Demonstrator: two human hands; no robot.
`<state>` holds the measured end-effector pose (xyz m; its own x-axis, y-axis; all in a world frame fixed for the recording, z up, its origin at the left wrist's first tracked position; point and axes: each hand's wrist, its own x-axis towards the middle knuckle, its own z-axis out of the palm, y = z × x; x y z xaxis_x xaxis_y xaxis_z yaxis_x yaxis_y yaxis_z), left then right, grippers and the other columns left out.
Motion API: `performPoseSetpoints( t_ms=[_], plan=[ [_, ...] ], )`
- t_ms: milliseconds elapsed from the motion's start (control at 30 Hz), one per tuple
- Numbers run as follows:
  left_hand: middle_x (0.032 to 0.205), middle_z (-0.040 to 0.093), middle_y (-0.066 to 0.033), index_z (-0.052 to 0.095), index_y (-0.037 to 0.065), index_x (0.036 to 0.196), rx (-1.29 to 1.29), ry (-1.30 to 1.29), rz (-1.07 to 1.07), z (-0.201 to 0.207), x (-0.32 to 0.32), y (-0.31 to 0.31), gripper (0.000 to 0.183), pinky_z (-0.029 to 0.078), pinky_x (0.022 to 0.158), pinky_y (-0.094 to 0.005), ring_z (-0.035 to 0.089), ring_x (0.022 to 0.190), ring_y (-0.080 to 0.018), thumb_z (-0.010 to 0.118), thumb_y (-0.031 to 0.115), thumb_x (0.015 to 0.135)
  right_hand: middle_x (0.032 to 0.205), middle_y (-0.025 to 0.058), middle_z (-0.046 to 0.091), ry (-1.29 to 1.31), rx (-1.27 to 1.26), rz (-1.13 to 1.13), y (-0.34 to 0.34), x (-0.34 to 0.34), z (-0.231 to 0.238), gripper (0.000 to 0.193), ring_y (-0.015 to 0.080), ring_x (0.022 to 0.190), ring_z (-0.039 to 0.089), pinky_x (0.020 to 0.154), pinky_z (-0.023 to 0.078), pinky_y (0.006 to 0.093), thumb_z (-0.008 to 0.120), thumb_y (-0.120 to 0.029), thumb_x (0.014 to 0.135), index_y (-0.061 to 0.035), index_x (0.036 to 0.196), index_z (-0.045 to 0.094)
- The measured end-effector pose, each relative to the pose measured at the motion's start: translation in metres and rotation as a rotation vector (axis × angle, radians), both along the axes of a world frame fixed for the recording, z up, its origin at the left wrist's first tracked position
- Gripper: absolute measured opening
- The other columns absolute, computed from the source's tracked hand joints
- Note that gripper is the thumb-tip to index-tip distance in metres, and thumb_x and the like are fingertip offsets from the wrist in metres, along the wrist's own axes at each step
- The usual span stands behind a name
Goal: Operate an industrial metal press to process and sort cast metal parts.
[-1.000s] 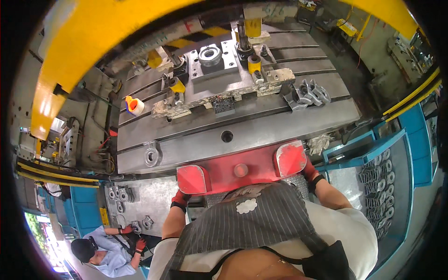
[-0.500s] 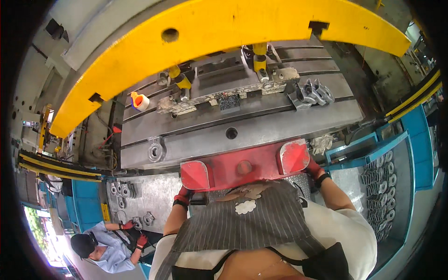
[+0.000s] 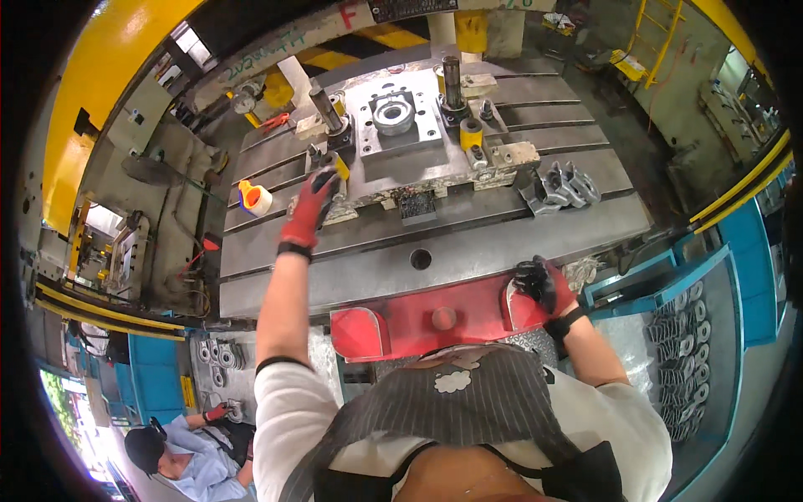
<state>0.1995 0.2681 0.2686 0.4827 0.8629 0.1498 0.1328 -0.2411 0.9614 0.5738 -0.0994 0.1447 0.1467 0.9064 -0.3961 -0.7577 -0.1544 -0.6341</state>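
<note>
My left hand (image 3: pixel 314 205), in a red glove with dark fingers, reaches over the press bed to the front left corner of the die. Its fingers are extended beside a yellow-collared post, and nothing shows in them. A grey metal ring part (image 3: pixel 393 115) sits in the die plate (image 3: pixel 427 125), beyond that hand. My right hand (image 3: pixel 544 289), gloved alike, is over the right hood of the red control box (image 3: pixel 410 322). Its fingers point left, loosely apart, with nothing visible in them.
Several forked metal parts (image 3: pixel 562 188) lie on the bed's right; a tape roll (image 3: pixel 255 199) is on its left. Two guide posts (image 3: pixel 452 84) stand up from the die. A blue bin (image 3: pixel 732 335) of parts is at right. A seated co-worker (image 3: pixel 188 460) handles a part, lower left.
The yellow press beam has risen, baring the die and its ring part. Both hands have left the control box's sides, the left reaching forward. The loose ring on the bed's left no longer shows.
</note>
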Motion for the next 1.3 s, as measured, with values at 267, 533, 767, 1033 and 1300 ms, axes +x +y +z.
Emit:
performPoseSetpoints(
  t_ms=[267,533,767,1033,1300],
  plan=[
    [0.143,0.027,-0.0208,0.032,0.014,0.139,0.399,0.863,0.36,0.003,0.189,0.068,0.092,0.028,0.105,-0.0436,0.03,0.129,-0.0385,0.064,0.062,0.066,0.089,0.0104,0.063,0.062,-0.031,-0.098,0.005,-0.002,-0.01,0.04,0.0218,0.074,0.063,0.064,0.055,0.0343,0.036,-0.038,0.095,-0.0042,0.101,0.057],
    [0.146,0.018,-0.0228,0.017,0.025,0.144,0.208,1.052,0.434,0.002,0.239,0.125,0.11,0.036,0.1,-0.0477,0.034,0.126,-0.0425,0.075,0.059,0.057,0.086,0.0124,0.063,0.144,-0.024,-0.248,0.011,-0.009,-0.017,0.024,0.0225,0.072,0.064,0.062,0.057,0.0358,0.049,-0.024,0.092,-0.0027,0.102,0.054],
    [0.128,0.043,-0.0292,0.024,0.006,0.139,0.256,0.879,0.394,0.035,0.235,0.114,0.114,0.038,0.099,-0.0408,0.044,0.119,-0.0405,0.08,0.054,0.051,0.085,0.0102,0.063,0.059,-0.095,-0.296,0.008,-0.001,-0.038,0.024,0.021,0.068,0.064,0.059,0.055,0.0339,0.048,-0.022,0.092,-0.0035,0.107,0.052],
    [0.114,0.055,-0.0234,0.027,-0.001,0.137,0.665,0.547,0.229,0.046,0.098,0.036,0.108,0.038,0.096,-0.0415,0.053,0.104,-0.0392,0.079,0.048,0.057,0.082,0.009,0.065,-0.156,-0.184,-0.193,0.014,-0.019,0.01,0.04,0.017,0.063,0.063,0.055,0.052,0.0268,0.04,-0.035,0.096,0.0002,0.099,0.059],
    [0.126,0.041,-0.0239,0.024,0.005,0.139,0.421,0.724,0.528,-0.056,-0.107,-0.079,0.109,0.036,0.097,-0.0429,0.041,0.116,-0.0376,0.08,0.046,0.054,0.085,0.0096,0.065,-0.231,-0.068,-0.064,0.01,-0.016,-0.004,0.041,0.0183,0.071,0.063,0.063,0.052,0.029,0.04,-0.035,0.096,0.001,0.103,0.059]
  ],
)
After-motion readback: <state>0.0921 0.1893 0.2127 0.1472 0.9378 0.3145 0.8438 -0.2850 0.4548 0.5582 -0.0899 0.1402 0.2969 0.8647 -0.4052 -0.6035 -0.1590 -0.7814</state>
